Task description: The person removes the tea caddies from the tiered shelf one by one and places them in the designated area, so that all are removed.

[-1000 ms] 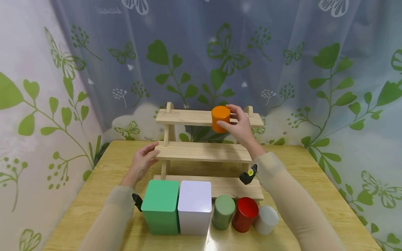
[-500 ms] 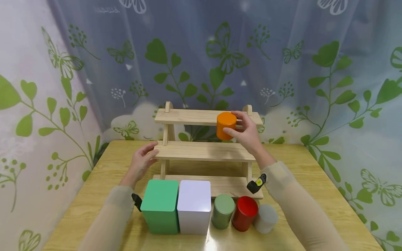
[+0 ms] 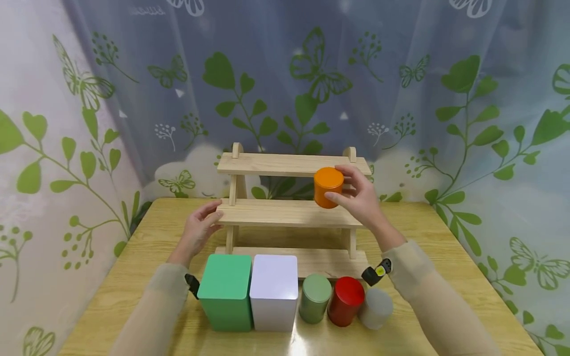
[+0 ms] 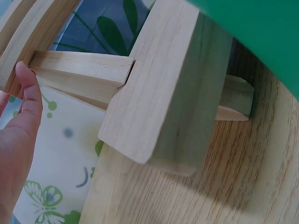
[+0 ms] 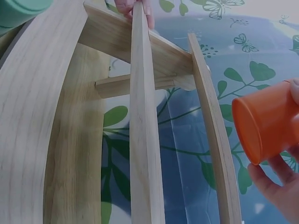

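Observation:
My right hand (image 3: pixel 361 199) holds an orange canister (image 3: pixel 328 188) upright between thumb and fingers. In the head view it overlaps the front of the top shelf and the back edge of the middle one. The right wrist view shows the canister's bottom (image 5: pixel 246 130) apart from the boards. My left hand (image 3: pixel 199 231) grips the left end of the middle shelf (image 3: pixel 276 212) of a three-tier wooden stand; the left wrist view has its thumb (image 4: pixel 29 88) against the board's edge.
Along the stand's front stand a green box (image 3: pixel 227 291), a pale lilac box (image 3: pixel 273 291), a sage green canister (image 3: pixel 315 296), a red canister (image 3: pixel 346 300) and a grey-white one (image 3: pixel 376 309). A patterned curtain (image 3: pixel 267 74) hangs behind the wooden table (image 3: pixel 142 247).
My right hand has brought the orange canister down, rightward and nearer, from in front of the top shelf toward the middle shelf. The left hand keeps its grip on the stand.

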Demonstrator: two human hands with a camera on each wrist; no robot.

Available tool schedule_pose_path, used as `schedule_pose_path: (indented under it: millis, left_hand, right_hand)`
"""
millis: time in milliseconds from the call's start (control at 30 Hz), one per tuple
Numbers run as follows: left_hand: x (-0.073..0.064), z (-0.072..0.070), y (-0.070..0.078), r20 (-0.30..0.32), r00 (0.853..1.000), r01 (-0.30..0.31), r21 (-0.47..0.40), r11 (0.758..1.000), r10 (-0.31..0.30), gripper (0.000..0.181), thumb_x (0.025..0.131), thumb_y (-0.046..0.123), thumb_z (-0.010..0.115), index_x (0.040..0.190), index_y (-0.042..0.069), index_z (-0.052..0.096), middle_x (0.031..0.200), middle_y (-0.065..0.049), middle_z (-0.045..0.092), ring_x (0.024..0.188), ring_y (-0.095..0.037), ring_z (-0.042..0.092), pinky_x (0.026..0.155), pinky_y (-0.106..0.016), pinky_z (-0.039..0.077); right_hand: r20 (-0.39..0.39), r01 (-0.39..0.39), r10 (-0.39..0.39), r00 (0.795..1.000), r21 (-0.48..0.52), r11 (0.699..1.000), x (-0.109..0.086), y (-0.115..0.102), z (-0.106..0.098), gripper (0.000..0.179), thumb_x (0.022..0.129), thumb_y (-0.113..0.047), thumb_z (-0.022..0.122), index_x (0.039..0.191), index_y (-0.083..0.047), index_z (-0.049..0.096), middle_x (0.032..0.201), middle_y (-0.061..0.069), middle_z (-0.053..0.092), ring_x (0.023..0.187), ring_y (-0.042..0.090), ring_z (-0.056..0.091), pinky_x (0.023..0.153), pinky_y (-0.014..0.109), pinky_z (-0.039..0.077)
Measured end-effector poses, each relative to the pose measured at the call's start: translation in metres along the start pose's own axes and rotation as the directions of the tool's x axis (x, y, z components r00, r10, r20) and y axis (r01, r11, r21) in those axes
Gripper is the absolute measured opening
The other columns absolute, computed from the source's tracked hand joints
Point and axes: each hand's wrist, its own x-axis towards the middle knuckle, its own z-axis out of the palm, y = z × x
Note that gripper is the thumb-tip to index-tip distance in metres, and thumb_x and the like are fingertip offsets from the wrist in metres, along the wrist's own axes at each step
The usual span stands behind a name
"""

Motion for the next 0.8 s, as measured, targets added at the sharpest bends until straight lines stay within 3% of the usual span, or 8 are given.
schedule_pose_path:
  millis: [333,500,800]
  left_hand:
    - [-0.007,0.006,0.009,0.009,1.000,0.002,0.014,1.000,-0.003,0.052,0.093,0.008,0.057,0.139,-0.005,0.037,0.138,-0.016,0.036,0.098,-0.014,0.052,0.077,-0.030,0.051]
    - [-0.001,0.001,0.001,0.004,1.000,-0.003,0.009,1.000,0.003,0.052,0.092,0.010,0.059,0.139,-0.003,0.038,0.136,-0.015,0.037,0.099,-0.015,0.053,0.079,-0.032,0.051]
    - [0.003,-0.003,-0.007,-0.007,1.000,-0.015,0.005,1.000,0.015,0.054,0.090,0.016,0.063,0.137,0.000,0.043,0.133,-0.011,0.041,0.101,-0.017,0.053,0.080,-0.033,0.051]
  right_hand:
    - [0.009,0.038,-0.037,0.999,-0.043,0.998,-0.016,-0.002,-0.009,0.057,0.077,0.007,0.071,0.128,0.007,0.046,0.124,0.019,0.049,0.104,0.032,0.052,0.082,0.031,0.049]
    - [0.003,0.062,-0.062,0.998,-0.042,0.997,-0.025,0.000,-0.014,0.057,0.076,0.010,0.070,0.127,0.008,0.046,0.123,0.020,0.050,0.102,0.025,0.053,0.081,0.027,0.049]
    - [-0.020,0.016,-0.017,1.000,-0.051,0.999,-0.043,0.003,-0.022,0.055,0.077,0.011,0.069,0.127,0.009,0.047,0.121,0.021,0.051,0.099,0.012,0.054,0.081,0.025,0.049]
